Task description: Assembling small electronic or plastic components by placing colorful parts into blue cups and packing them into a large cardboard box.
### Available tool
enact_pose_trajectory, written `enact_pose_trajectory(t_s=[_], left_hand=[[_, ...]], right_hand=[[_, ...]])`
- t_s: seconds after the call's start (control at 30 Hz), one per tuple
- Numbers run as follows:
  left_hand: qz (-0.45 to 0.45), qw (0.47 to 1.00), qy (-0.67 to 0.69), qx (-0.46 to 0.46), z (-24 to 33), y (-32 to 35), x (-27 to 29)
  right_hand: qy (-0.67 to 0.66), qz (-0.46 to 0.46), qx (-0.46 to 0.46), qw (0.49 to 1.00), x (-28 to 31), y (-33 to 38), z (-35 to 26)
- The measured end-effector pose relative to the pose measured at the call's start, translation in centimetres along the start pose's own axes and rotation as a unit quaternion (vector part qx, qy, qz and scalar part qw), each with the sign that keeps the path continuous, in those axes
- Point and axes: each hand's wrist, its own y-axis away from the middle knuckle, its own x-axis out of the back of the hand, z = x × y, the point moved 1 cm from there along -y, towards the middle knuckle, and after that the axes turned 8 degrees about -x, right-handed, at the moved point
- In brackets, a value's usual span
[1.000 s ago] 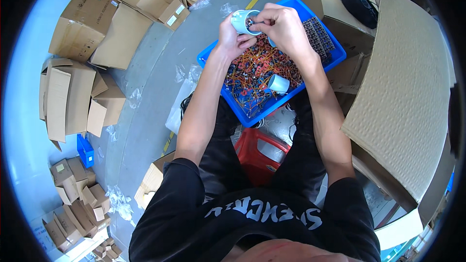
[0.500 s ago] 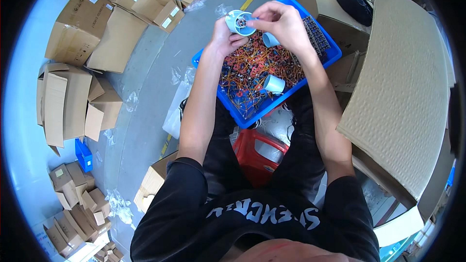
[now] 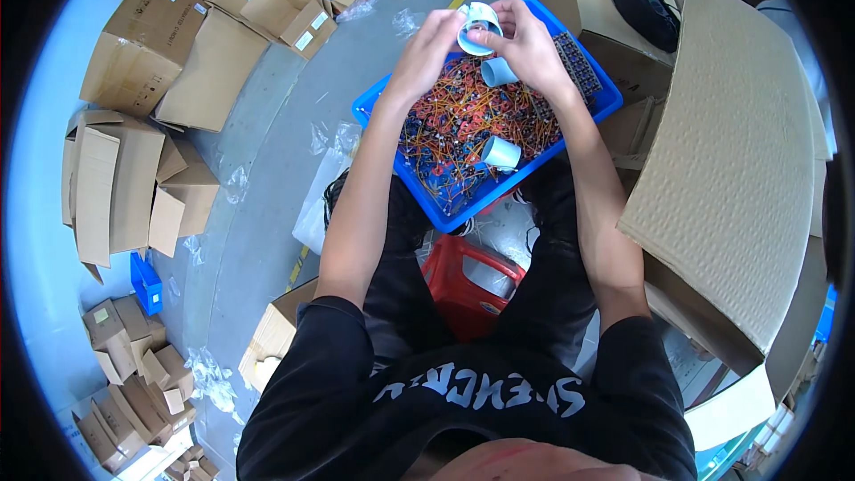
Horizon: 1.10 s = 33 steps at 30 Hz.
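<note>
A pale cup [image 3: 482, 14] is held over the far side of the blue tray [image 3: 508, 187], pinched in the grip of the left hand [image 3: 435, 36] and right hand [image 3: 527, 43]. The right thumb is placed at its mouth. Below, wires [image 3: 450, 111] are piled.

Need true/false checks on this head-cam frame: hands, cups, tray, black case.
1. The left hand and right hand are both at one pale blue cup. True.
2. Two other cups lie in the tray. True.
3. The tray is red. False: it is blue.
4. The black case lies in the tray. False: it rests on cardboard to the right.
5. Parts with orange wires lie in the tray. True.
</note>
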Motion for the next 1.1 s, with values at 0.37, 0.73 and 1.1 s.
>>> enact_pose_trajectory(t_s=[0.37,0.73,1.1], left_hand=[[0.069,0.995,0.051,-0.054,0.0,0.0,-2.1],[0.020,0.984,0.160,0.076,-0.3,-0.6,0.1],[0.052,0.985,0.157,0.049,-0.1,-0.1,1.0]], right_hand=[[0.032,0.039,0.042,0.998,-0.6,-0.1,0.4],[-0.041,-0.086,0.084,0.992,0.5,-0.1,1.2],[0.147,0.060,0.204,0.966,-2.2,0.8,0.0]])
